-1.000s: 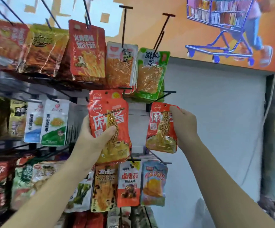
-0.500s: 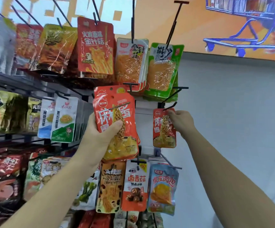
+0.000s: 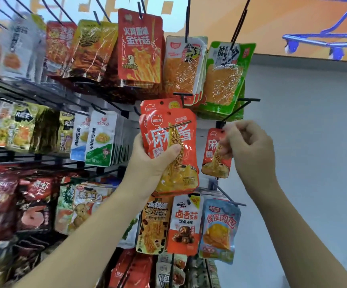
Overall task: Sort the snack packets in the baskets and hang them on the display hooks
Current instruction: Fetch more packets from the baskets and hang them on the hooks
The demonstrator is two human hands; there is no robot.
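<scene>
Left of the black wire display hook [image 3: 234, 111], with the left hand [image 3: 152, 163], grips a fanned stack of glossy red-orange foil snack packets [image 3: 176, 142], thumb curled across the printed front and the rest of the hand wrapped behind. Holds that stack upright, punch holes uppermost, apart from the hook and level with it. Judged a ready supply, parked where the next packet can be drawn off without looking down.

Directly below the hook's rear end, with the right hand [image 3: 249, 148], pinches one matching red-orange foil packet [image 3: 214, 163] by its upper right edge. Fingers [image 3: 225, 149] closed tight on the foil just beside the small punch hole; packet body hanging free below them, face outward. Gripped so high, probably, to steer the hole onto the wire and let the weight settle straight.

Cannot tell whether that hole is already threaded onto a wire or merely held up near it: the knuckles cover the spot.

Just above the hook, green-edged clear packets [image 3: 224, 80] hanging full on their own peg.
</scene>
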